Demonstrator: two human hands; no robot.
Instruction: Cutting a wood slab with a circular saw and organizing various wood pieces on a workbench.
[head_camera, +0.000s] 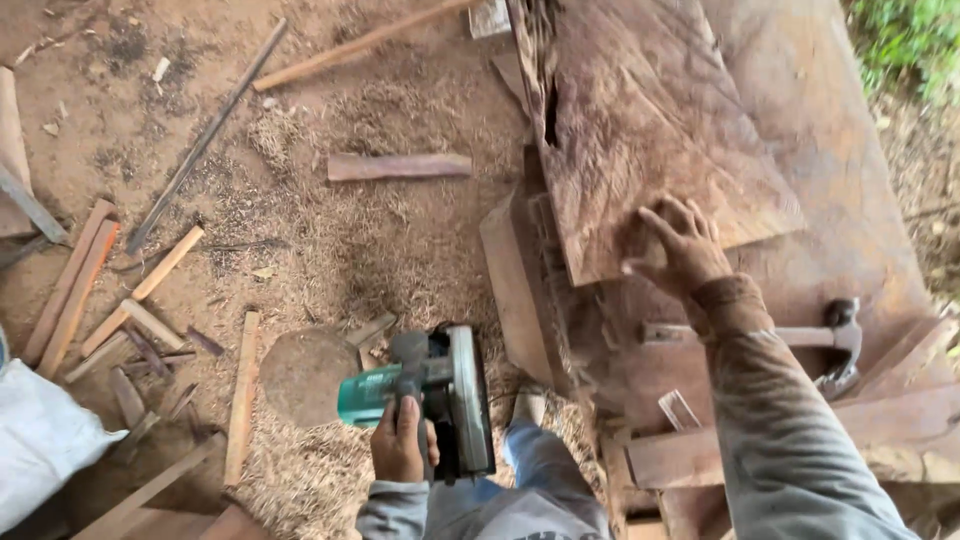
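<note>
Left hand (400, 445) gripping saw (430, 400) handle, blade idle at 6 o'clock. Right hand (680, 245) spread flat on board (640, 130) near its edge, steadying. Hammer (800, 338) at 4 o'clock. Likely positioning step; cutting calls for lifting saw onto board.

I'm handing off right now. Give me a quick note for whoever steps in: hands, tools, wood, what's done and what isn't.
Left hand: closed on the circular saw, held low off the bench, over the sawdust.
Right hand: fingers spread on the near edge of the wide board on the bench.
Hammer lies behind the right wrist.
Done: offcuts on the ground.
Left: saw not yet on the board.
</note>
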